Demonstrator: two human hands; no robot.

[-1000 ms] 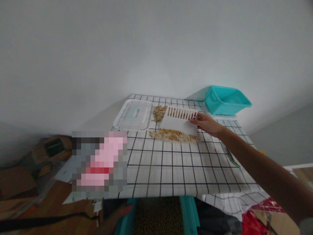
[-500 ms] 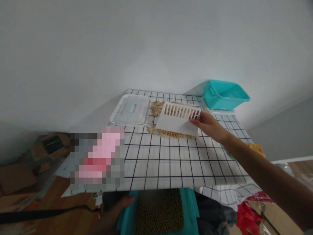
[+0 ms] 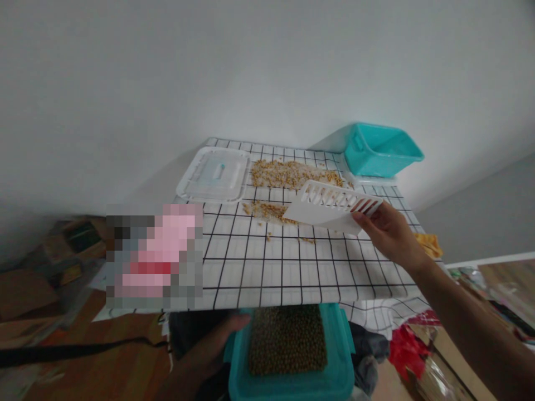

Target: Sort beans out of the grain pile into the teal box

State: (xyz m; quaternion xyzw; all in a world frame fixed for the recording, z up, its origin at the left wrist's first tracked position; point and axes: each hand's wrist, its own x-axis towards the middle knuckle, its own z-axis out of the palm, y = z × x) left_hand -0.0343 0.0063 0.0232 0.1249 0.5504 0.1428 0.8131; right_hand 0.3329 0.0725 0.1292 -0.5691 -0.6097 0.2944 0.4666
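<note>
In the head view my right hand (image 3: 384, 229) grips the right end of a white slotted plastic panel (image 3: 326, 214), thumb in front. The panel is tilted above the checked tablecloth (image 3: 251, 278). Behind it lies a band of yellowish and whitish grains (image 3: 288, 174), and a smaller strip of grains (image 3: 267, 210) shows at its left end. Below the table edge stands a teal tub (image 3: 340, 356) of small brownish-green round beans (image 3: 288, 342). My left hand (image 3: 225, 334) is at the tub's left rim, thumb on the edge; its other fingers are hidden.
A clear lid (image 3: 217, 174) lies at the table's back left, and a teal bin (image 3: 382, 159) stands at the back right by the wall. A blurred-out pink object (image 3: 167, 239) is at the left. Boxes (image 3: 79, 239) and a red bag (image 3: 407, 351) lie lower down.
My right hand has drawn the white panel right and toward me, uncovering the back band of grains. The view has tipped downward, showing more of the tub.
</note>
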